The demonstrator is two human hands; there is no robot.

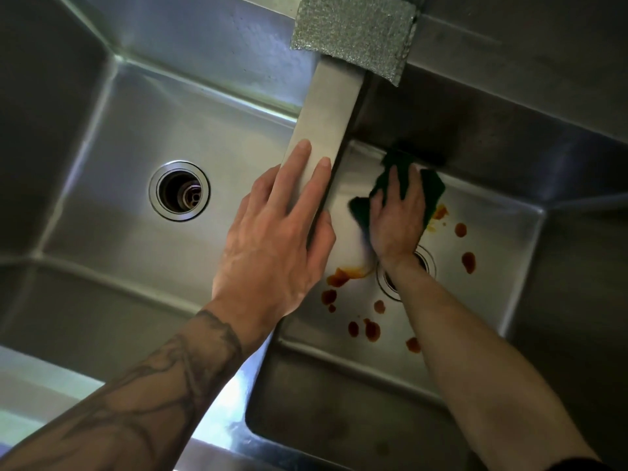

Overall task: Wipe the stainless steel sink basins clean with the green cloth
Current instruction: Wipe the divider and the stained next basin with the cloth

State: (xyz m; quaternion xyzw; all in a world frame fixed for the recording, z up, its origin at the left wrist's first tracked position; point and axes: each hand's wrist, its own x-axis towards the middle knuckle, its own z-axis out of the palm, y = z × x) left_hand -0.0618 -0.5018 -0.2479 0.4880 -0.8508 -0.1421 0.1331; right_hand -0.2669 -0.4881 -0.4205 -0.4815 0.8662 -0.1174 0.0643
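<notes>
Head view: the right hand [397, 219], fingers spread flat, presses the cloth [433, 190] onto the right basin [492, 232] floor near its far left corner, with red-brown stains [372, 329] not yet wiped round the drain [426, 260]. The left hand [272, 246] rests with straight fingers on the divider [326, 113], apparently bracing the reach. No writing is legible.

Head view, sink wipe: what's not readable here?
Right drain: mostly hidden by the wrist of the right hand.
Right basin floor under the green cloth: covered, so any stains there are unseen.
Cloth's left edge: motion-blurred.
Silver scouring pad: cut off by the top edge.
</notes>
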